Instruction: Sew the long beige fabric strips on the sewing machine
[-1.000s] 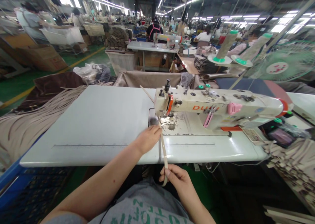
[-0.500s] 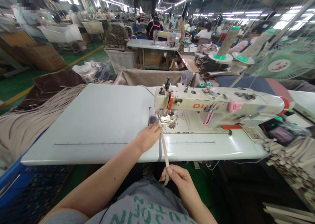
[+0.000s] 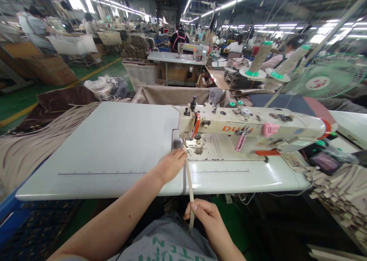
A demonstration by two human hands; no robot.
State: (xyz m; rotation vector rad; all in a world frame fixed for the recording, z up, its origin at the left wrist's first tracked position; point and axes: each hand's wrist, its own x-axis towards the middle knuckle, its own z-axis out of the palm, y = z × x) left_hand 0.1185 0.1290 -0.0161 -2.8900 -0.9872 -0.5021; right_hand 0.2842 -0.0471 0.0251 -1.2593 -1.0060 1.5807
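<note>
A narrow beige fabric strip [image 3: 189,179] runs from the needle area of the sewing machine [image 3: 223,129] down over the table's front edge. Close to the presser foot, my left hand [image 3: 172,164] lies on the table with its fingertips closed on the strip. Below the edge, my right hand [image 3: 205,214] pinches the same strip between thumb and fingers, and a short end hangs beneath. Between the two hands the strip looks taut. My left fingers hide the part of it nearest the needle.
Long beige strips [image 3: 51,135] drape off the table's left side; more bundled strips [image 3: 341,192] lie at right. A ruler scale [image 3: 114,173] marks the white table [image 3: 120,135]. Thread cones [image 3: 259,58] and a green fan [image 3: 321,81] stand behind the machine. Other people work farther back.
The view has shifted slightly, so table and machine sit a little lower. The strip's lower end hangs straighter below my right hand, where it was curled. Both hands keep their hold.
</note>
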